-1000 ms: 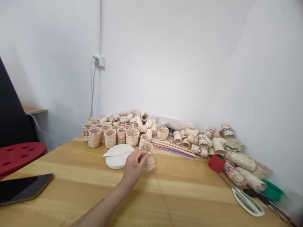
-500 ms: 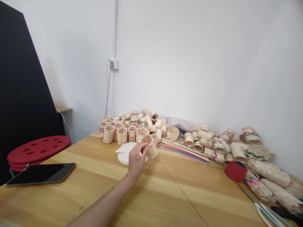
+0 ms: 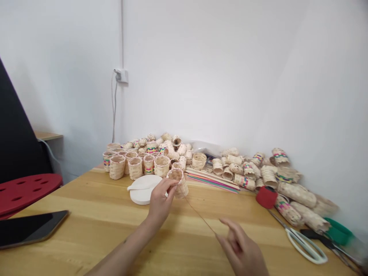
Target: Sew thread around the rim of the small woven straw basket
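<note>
Both hands are working over the wooden counter [image 3: 86, 195]. My left grip [image 3: 160, 203] is closed around a small woven basket [image 3: 178, 184], holding it slightly tilted, just right of two white round discs [image 3: 143, 195]. A thin strand [image 3: 200, 216] runs from the basket toward my right grip [image 3: 240, 245], which is loosely open with the fingers spread. The strand reaches those fingers, but I cannot tell whether they are pinching it.

Too hard a pull on the strand could squash the soft weave or drag the basket from my left grip. Slack could let the strand slip free. If the basket swung far, it could knock the row of woven baskets [image 3: 143, 165] close behind it. The white-handled scissors [image 3: 304, 245] lie well off to the right, near the pile's end.
</note>
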The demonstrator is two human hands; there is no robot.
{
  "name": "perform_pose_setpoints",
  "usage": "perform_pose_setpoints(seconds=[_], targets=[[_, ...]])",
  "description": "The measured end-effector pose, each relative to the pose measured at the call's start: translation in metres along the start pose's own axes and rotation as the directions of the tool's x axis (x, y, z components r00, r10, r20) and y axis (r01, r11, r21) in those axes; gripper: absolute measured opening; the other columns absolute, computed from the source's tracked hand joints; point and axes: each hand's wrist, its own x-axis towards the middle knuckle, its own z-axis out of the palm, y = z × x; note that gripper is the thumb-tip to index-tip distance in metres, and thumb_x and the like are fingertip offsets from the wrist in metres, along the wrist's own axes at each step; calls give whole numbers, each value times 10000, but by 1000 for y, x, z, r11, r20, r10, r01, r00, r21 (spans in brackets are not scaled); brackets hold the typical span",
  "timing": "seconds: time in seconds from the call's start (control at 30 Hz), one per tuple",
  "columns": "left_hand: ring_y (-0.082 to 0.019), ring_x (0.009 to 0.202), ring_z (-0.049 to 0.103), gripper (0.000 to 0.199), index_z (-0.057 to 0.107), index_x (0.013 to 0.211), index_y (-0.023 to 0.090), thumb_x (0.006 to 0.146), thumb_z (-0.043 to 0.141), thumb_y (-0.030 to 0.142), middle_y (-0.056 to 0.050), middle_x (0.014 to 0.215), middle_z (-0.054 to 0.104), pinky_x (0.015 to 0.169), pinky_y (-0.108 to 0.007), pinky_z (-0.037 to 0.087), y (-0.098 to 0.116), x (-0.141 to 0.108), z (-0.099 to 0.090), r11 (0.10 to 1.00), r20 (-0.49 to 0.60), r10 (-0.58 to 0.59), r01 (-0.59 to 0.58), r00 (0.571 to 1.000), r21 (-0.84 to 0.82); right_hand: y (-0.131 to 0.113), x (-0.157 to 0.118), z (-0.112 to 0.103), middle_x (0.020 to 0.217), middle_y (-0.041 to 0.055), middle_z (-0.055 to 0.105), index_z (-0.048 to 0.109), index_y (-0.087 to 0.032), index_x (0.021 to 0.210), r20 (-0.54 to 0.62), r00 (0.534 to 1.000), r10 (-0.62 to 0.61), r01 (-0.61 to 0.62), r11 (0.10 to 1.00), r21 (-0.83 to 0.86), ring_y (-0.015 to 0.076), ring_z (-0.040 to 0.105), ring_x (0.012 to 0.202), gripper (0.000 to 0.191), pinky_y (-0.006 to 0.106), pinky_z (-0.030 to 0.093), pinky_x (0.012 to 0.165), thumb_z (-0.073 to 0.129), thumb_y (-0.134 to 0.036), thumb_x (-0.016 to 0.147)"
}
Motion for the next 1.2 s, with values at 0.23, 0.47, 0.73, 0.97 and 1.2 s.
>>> perform_pose_setpoints(seconds=[0.23, 0.47, 0.73, 0.97, 1.2], targets=[[-161, 724, 584, 146, 660, 884, 182, 879, 514, 188, -46, 811, 651, 649, -251, 455, 5, -2, 0, 994, 40, 106, -107, 994, 15, -52, 111, 51, 511, -84, 319, 617, -178, 1085, -52, 985, -167, 175, 956, 235, 121, 404, 450, 312, 203, 318, 439, 524, -390, 876], [-164, 736, 593, 141, 659, 876, 170, 875, 519, 169, -54, 814, 660, 664, -256, 464, 4, -4, 1, 989, 32, 136, -138, 990, 45, -58, 99, 62, 586, -10, 547, 651, -176, 861, -109, 942, -318, 333, 929, 162, 138, 493, 525, 237, 231, 368, 538, 472, -322, 913], [-165, 754, 598, 229, 684, 1018, 181, 879, 502, 192, -57, 830, 649, 676, -259, 478, 5, -3, 1, 997, 25, 77, -78, 997, 7, -46, 72, 56, 562, -32, 521, 635, -189, 1040, -49, 948, -313, 317, 936, 151, 139, 522, 516, 237, 233, 401, 538, 472, -307, 916], [-144, 698, 574, 175, 699, 933, 171, 851, 549, 205, -35, 784, 633, 631, -234, 461, 8, 2, -1, 997, -24, 12, -14, 1000, -78, -42, 77, 61, 489, -81, 378, 657, -203, 1012, 82, 990, -114, 93, 971, 222, 127, 446, 456, 250, 217, 338, 476, 565, -362, 842], [-143, 687, 571, 177, 706, 929, 172, 844, 552, 191, -26, 757, 623, 629, -232, 457, 6, 1, 0, 995, -11, -2, 1, 1000, -98, -55, 88, 73, 606, -26, 574, 652, -212, 897, 17, 985, -173, 169, 974, 148, 155, 545, 544, 164, 233, 365, 540, 553, -336, 853]])
